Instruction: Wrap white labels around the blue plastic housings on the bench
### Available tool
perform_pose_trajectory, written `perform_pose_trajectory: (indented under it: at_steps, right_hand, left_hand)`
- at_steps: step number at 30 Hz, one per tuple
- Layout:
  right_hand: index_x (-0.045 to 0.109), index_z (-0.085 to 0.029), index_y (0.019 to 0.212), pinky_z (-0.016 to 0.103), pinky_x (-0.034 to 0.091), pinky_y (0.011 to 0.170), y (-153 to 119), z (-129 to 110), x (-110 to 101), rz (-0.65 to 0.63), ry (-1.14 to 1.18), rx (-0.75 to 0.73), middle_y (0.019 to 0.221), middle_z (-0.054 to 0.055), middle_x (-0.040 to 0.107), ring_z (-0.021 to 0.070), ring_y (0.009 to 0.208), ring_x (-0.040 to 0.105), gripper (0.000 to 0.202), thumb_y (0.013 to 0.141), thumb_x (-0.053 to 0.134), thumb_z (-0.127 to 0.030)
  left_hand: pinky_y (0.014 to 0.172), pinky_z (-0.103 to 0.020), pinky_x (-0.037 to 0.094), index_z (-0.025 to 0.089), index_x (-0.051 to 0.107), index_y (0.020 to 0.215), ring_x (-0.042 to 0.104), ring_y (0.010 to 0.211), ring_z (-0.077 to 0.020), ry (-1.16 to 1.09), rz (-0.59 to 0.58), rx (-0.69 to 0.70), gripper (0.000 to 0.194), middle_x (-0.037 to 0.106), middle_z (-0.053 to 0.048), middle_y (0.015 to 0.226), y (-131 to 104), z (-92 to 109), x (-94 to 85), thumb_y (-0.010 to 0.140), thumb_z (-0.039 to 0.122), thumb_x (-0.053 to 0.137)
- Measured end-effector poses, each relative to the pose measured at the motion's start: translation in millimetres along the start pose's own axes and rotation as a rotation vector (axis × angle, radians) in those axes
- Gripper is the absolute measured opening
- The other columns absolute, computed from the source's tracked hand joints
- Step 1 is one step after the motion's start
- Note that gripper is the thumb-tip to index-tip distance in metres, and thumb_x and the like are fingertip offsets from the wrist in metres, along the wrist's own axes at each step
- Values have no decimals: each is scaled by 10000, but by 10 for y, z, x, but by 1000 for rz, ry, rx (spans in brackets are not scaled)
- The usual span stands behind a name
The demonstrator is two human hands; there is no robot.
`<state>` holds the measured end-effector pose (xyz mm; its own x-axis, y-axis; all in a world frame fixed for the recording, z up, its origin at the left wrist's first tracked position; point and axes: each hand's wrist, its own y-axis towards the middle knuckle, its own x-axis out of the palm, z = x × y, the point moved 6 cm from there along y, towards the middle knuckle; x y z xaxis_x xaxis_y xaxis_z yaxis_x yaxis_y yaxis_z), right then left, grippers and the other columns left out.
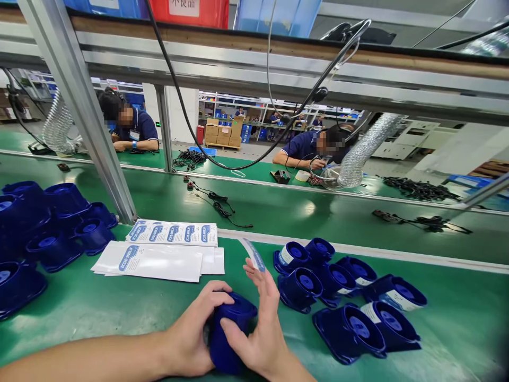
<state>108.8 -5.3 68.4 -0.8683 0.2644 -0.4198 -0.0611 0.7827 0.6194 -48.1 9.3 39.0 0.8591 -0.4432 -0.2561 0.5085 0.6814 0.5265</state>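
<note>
My left hand (194, 329) is wrapped round a blue plastic housing (228, 345) just above the green bench. My right hand (266, 323) has its thumb against the housing, while its raised fingertips hold a curved white and blue label (253, 254). Left of the hands lie label sheets (159, 262), one with a single label at its left end, and behind them a sheet (173, 233) with several labels. To the right stand several blue housings (350, 331), some with a white label round the side.
More blue housings (51, 246) crowd the bench's left side. A metal post (85, 111) rises behind the sheets. Black cables (222, 204) lie on the belt beyond. Two people (137, 130) work across it. A shelf with bins (186, 13) and a hanging cable are overhead.
</note>
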Motion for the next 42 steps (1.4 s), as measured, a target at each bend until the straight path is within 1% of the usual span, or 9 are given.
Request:
perform_pose_trajectory:
  at_steps: [5,9,11,14,17,20,25,32,42]
  right_hand:
    - [-67,-252,1720,828,365,1198,-67,-58,176,-154,-134,-85,1728,267,166,540,1596,271,1344,766,873,-370]
    - [-88,-291,1722,836,346,1203,-103,-41,107,-221,-114,-147,1758,264,82,541,1625,195,1426,777,933,-603]
    - [35,-286,1727,810,398,1181,-86,33,-71,-115,-51,-117,1725,267,191,523,1562,336,1277,836,860,-682]
    - [301,-285,1665,638,602,996,-44,201,-408,149,44,5,1499,225,467,365,1183,645,869,973,779,-502]
    - [577,-292,1461,413,640,753,16,289,-602,255,120,83,1323,155,565,213,868,648,473,1013,725,-266]
    - [746,-282,1211,350,605,689,97,199,-678,252,102,9,1289,135,614,208,887,668,258,987,730,-153]
    - [822,-294,972,309,576,589,149,6,-694,229,119,-43,902,49,738,208,752,710,238,912,781,-68]
    - [845,-246,755,249,505,390,38,229,-488,125,282,402,559,8,693,163,399,615,124,860,875,-305]
    - [798,-234,626,267,432,464,-60,124,-391,161,234,584,531,5,615,142,470,513,264,801,897,-405]
  left_hand:
    - [988,-385,569,304,522,1360,600,1285,-325,-103,69,-237,771,515,-117,1420,45,-97,-110,706,133,892]
    - [930,-347,555,294,423,1383,624,1138,-257,-296,188,-451,919,565,-91,1316,84,-166,-194,677,263,1012]
    - [910,-330,536,288,417,1379,615,1139,-252,-368,180,-444,963,551,-104,1338,124,-147,-199,647,292,1043]
    - [899,-328,520,280,421,1381,606,1166,-269,-450,135,-422,1030,519,-133,1383,146,-151,-179,588,315,1077]
    - [917,-346,527,285,407,1401,596,1198,-284,-491,85,-420,1083,486,-148,1428,118,-194,-152,555,291,1083]
    - [956,-363,533,297,393,1424,575,1276,-311,-467,44,-426,1072,431,-157,1507,77,-226,-140,585,243,1057]
    - [973,-367,538,309,373,1459,526,1380,-353,-319,64,-421,978,391,-152,1562,62,-194,-170,687,180,960]
    - [989,-365,525,288,370,1484,617,1214,-285,-199,185,-412,914,555,-106,1371,89,-169,-230,737,94,859]
    - [1200,-475,468,310,485,1481,628,1292,-307,-65,175,-306,869,538,-92,1432,167,-84,-284,731,109,874]
